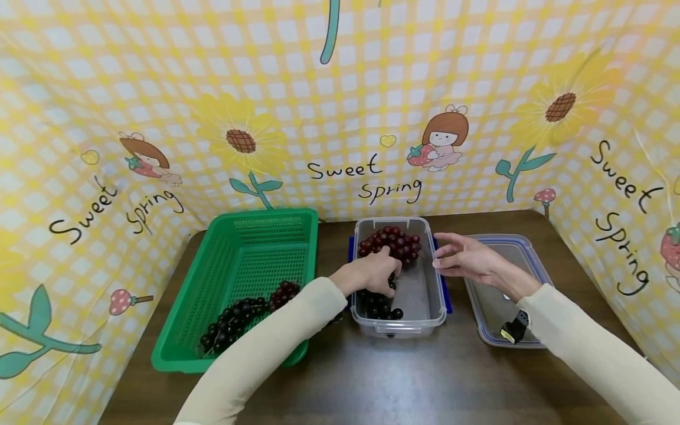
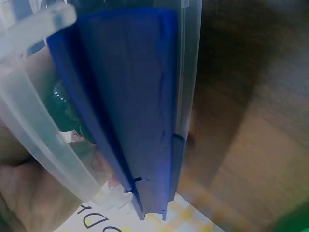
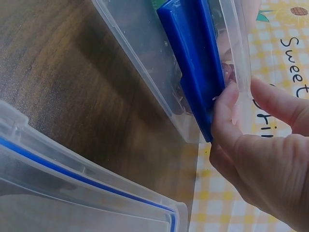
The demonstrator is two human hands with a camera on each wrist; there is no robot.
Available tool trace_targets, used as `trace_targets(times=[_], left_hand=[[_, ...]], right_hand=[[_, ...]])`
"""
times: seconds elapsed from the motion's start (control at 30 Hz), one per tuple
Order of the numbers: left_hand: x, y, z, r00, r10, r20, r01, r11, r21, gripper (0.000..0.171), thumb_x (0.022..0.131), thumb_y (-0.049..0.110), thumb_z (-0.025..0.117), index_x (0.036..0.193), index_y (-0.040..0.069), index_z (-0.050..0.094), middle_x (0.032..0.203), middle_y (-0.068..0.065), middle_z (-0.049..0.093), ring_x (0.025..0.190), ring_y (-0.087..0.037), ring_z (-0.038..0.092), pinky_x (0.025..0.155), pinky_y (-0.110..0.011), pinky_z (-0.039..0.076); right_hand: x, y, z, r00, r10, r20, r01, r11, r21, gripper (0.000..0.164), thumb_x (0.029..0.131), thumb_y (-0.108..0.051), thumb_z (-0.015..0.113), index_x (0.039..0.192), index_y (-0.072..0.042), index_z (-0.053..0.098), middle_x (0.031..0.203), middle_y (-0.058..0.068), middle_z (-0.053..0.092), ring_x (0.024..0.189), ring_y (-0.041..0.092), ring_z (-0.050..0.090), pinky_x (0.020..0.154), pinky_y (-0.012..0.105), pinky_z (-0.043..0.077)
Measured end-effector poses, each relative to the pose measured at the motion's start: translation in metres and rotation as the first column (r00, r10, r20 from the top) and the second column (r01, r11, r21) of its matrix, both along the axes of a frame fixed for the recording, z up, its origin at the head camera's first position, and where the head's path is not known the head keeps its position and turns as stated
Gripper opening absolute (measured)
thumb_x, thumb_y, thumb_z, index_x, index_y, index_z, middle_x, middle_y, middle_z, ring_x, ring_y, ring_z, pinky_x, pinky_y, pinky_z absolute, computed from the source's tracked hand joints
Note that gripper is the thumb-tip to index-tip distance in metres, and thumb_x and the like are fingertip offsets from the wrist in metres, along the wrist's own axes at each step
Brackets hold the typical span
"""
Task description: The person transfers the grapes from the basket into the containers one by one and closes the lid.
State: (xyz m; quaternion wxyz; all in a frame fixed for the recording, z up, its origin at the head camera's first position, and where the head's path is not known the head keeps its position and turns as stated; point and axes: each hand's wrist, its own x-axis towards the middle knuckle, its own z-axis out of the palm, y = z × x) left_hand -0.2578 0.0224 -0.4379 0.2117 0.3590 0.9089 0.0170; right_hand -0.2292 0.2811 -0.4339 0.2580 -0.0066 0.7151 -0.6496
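A clear plastic box with blue side latches stands mid-table. Inside, a bunch of red grapes lies at the far end and a bunch of black grapes at the near left. My left hand reaches into the box and holds the black grapes between thumb and fingers; some fingertips are hidden. Against the right wall of the box, my right hand touches beside the blue latch, its fingers loosely extended. The left wrist view shows the other blue latch up close.
To the left is a green basket with black grapes and red grapes at its near end. A clear lid with a blue seal lies right of the box. A patterned cloth rises behind the wooden table.
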Motion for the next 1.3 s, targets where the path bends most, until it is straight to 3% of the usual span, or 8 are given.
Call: trace_targets(times=[0.23,0.47,0.63,0.8,1.0,1.1,1.23,1.3], left_hand=[[-0.002,0.001,0.001,1.0,-0.011,0.02,0.011,1.0,-0.013,0.042,0.097,0.034,0.077,0.134,0.018,0.065,0.147,-0.019,0.049,0.078,-0.018,0.062,0.073,-0.032,0.052],[0.004,0.001,0.006,1.0,0.011,-0.003,-0.011,0.999,-0.035,0.06,0.098,0.049,0.073,0.149,0.024,0.055,0.148,-0.014,0.052,0.11,-0.023,0.067,0.095,-0.042,0.059],[0.01,-0.005,0.025,0.996,-0.002,-0.093,0.002,1.0,-0.008,0.057,0.102,0.048,0.067,0.151,0.021,0.056,0.149,-0.009,0.06,0.125,-0.023,0.065,0.102,-0.043,0.058],[0.013,-0.018,0.049,0.984,0.015,-0.179,-0.006,0.999,0.049,0.05,0.106,0.046,0.061,0.149,0.021,0.059,0.147,-0.006,0.063,0.116,-0.024,0.071,0.088,-0.045,0.062],[0.01,-0.047,0.076,0.984,0.061,-0.165,-0.036,0.988,0.151,0.045,0.108,0.044,0.058,0.145,0.02,0.062,0.138,-0.004,0.07,0.109,-0.02,0.072,0.081,-0.04,0.06],[0.011,-0.063,0.084,0.983,0.078,-0.167,-0.043,0.978,0.203,0.04,0.107,0.042,0.06,0.14,0.02,0.065,0.131,-0.002,0.073,0.095,-0.014,0.072,0.075,-0.034,0.058],[0.013,-0.086,0.092,0.985,0.08,-0.153,-0.038,0.966,0.257,0.036,0.107,0.038,0.061,0.136,0.017,0.068,0.1,-0.002,0.076,0.069,-0.01,0.062,0.063,-0.029,0.05],[0.013,-0.098,0.093,0.986,0.08,-0.145,-0.038,0.961,0.273,0.035,0.107,0.035,0.062,0.135,0.015,0.068,0.092,0.0,0.074,0.066,-0.008,0.059,0.064,-0.029,0.049]], right_hand=[[-0.001,0.0,-0.001,1.0,0.005,-0.007,-0.005,1.0,0.019,0.091,0.098,0.0,0.069,0.169,-0.008,0.012,0.122,0.008,0.055,0.101,0.015,0.069,0.095,0.032,0.061],[0.0,-0.001,-0.003,1.0,0.011,0.006,-0.011,1.0,0.028,0.092,0.098,-0.003,0.071,0.169,-0.009,0.012,0.123,0.008,0.054,0.106,0.018,0.069,0.097,0.034,0.06],[0.0,-0.001,-0.001,1.0,0.015,0.002,-0.015,0.999,0.03,0.093,0.098,-0.003,0.071,0.17,-0.009,0.012,0.123,0.009,0.054,0.107,0.019,0.069,0.097,0.034,0.06],[0.0,-0.001,0.001,1.0,0.02,0.002,-0.02,0.999,0.025,0.092,0.099,-0.002,0.07,0.169,-0.008,0.012,0.122,0.008,0.054,0.107,0.019,0.069,0.096,0.033,0.061],[0.0,-0.002,0.001,1.0,0.019,0.007,-0.019,1.0,0.014,0.092,0.098,0.0,0.07,0.169,-0.008,0.012,0.121,0.008,0.054,0.106,0.019,0.07,0.096,0.032,0.061],[0.001,-0.002,0.002,1.0,0.017,0.008,-0.017,1.0,0.013,0.091,0.098,0.0,0.069,0.169,-0.008,0.012,0.121,0.008,0.054,0.107,0.02,0.07,0.095,0.032,0.061],[0.001,-0.002,0.003,1.0,0.02,0.007,-0.02,1.0,0.011,0.091,0.098,0.0,0.069,0.169,-0.007,0.012,0.12,0.007,0.055,0.107,0.02,0.07,0.095,0.032,0.061],[0.001,-0.001,0.004,1.0,0.023,0.005,-0.024,1.0,0.011,0.091,0.098,0.0,0.069,0.169,-0.007,0.012,0.12,0.007,0.055,0.107,0.02,0.07,0.095,0.032,0.061]])
